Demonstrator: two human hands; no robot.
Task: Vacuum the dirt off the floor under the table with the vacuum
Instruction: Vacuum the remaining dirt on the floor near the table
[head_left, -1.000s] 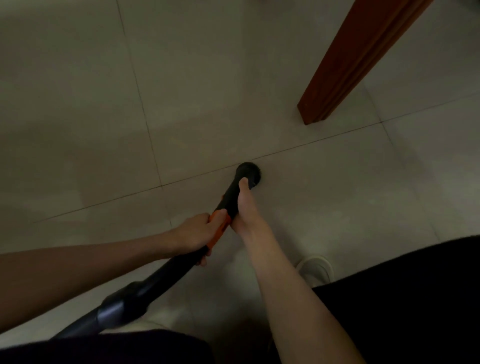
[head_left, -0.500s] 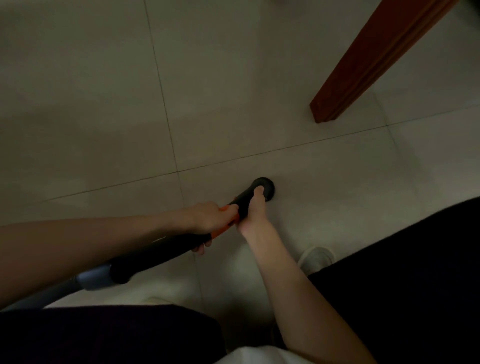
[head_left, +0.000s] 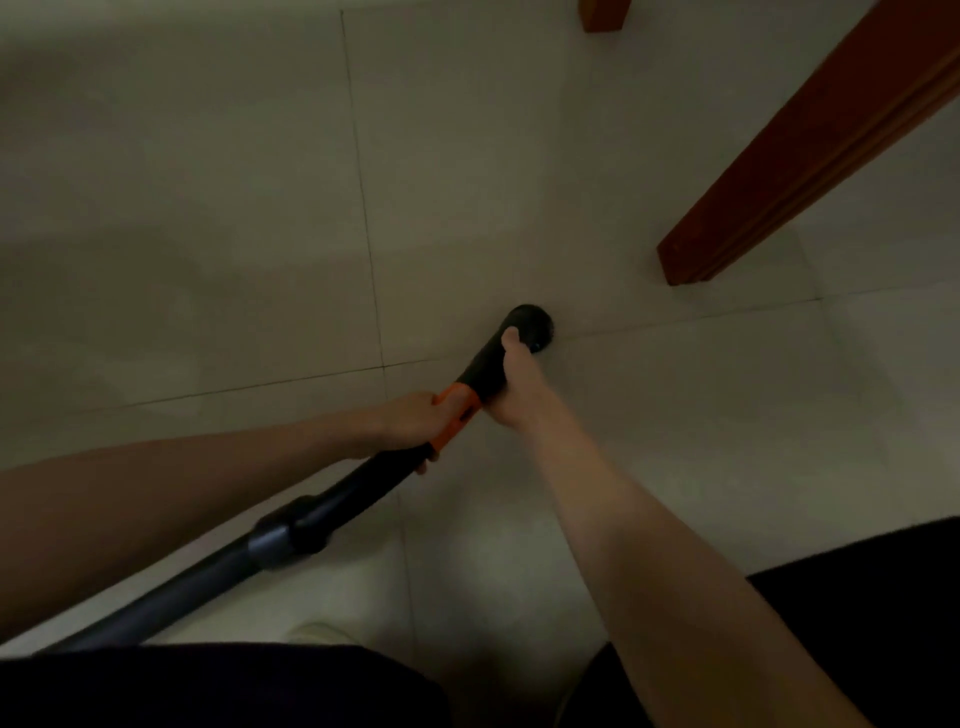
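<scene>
Head view, looking down at a pale tiled floor (head_left: 234, 218) in dim light. The vacuum (head_left: 358, 483) ran as a dark tube from the 8 o'clock edge of the frame up toward the centre, passing through a grey collar (head_left: 270, 543) and an orange band (head_left: 457, 415) before ending in a round black nozzle (head_left: 530, 327). The nozzle rested against the floor just right of centre, on or just beside a grout line (head_left: 675, 322) that crossed the tiles toward 3 o'clock.

The left hand (head_left: 410, 426) gripped the tube at the orange band, its fingers curled round the far side with the tips showing beneath the tube. The right hand (head_left: 511, 389) gripped the black section just ahead of the band, fingers wrapped round it and one digit laid along the tube toward the nozzle. The two hands sat close together on either side of the band; whether they touched could not be told.

A reddish-brown wooden table leg (head_left: 779, 176) slanted in from 2 o'clock and met the floor near the nozzle, apart from it. The foot of a second leg (head_left: 605, 15) showed at the 12 o'clock edge. Dark clothing (head_left: 208, 686) filled the 6 o'clock edge, with a pale shoe (head_left: 322, 634) just above it. No dirt could be made out on the tiles in this light.
</scene>
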